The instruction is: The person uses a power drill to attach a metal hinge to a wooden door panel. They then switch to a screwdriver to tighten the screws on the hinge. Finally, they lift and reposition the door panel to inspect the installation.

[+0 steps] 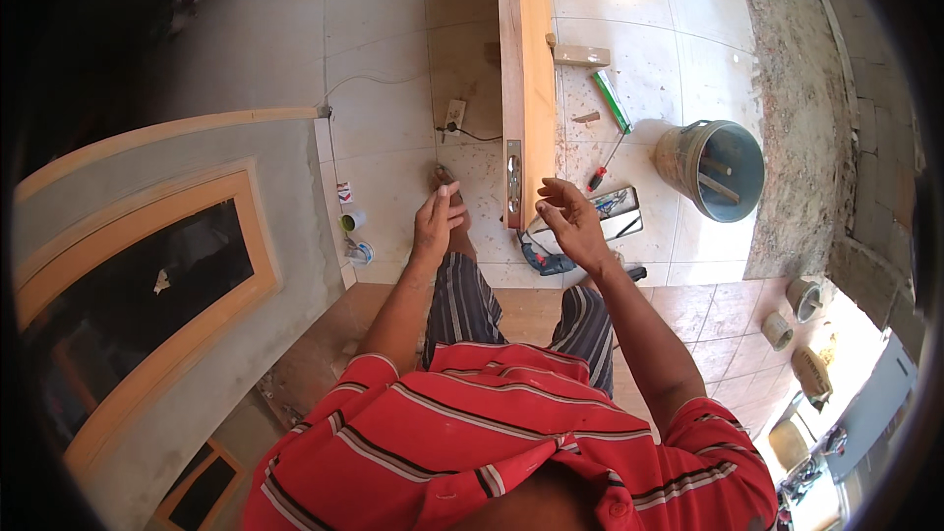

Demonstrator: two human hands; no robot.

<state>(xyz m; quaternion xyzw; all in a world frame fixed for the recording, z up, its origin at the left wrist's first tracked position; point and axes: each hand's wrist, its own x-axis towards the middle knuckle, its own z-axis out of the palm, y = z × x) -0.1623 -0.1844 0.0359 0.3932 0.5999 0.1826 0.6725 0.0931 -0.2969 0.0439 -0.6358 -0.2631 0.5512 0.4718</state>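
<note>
Pale wood is being seen edge-on: the door-like slab (536, 88) is extending away between the two hands, a slotted metal plate (513, 184) being carried at its near end. The left hand (433, 226) is being held apart from the slab, fingers loosely extended, nothing visibly being gripped. The right hand (578, 228) is being held just beside the opposite face, fingers half-curled; whether anything small is being pinched cannot be told. The slab is being flanked this way probably so both faces are being reached easily. A wooden block (582, 56) is being set at its right face, possibly as a prop. The power tool (551, 262), screwdriver (597, 178) and tool tray (639, 208) are being left nearby on the floor (708, 39), presumably for quick pick-up; the bucket (680, 162) is being parked farther right, likely for clearance.
</note>
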